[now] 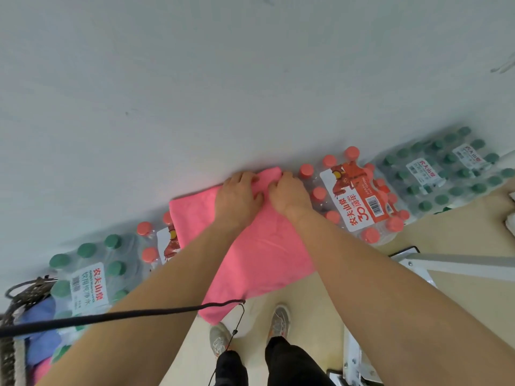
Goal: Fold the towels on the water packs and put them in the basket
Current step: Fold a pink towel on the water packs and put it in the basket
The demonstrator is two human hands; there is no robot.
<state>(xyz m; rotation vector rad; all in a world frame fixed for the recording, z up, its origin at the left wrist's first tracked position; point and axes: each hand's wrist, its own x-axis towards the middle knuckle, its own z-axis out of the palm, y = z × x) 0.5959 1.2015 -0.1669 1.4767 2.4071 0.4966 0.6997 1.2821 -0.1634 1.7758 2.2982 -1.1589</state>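
A pink towel lies spread over the water packs along the wall, its near end hanging over their front edge. My left hand and my right hand sit side by side at the towel's far edge, next to the wall. The fingers of both hands are curled into the fabric and grip it. A red-capped water pack shows to the right of the towel. At the lower left, the dark woven basket holds a blue towel and some pink cloth.
Green-capped packs stand at the far right and at the left beside the basket. A black cord crosses in front of my left forearm. A white metal frame stands on the floor at the right, near my feet.
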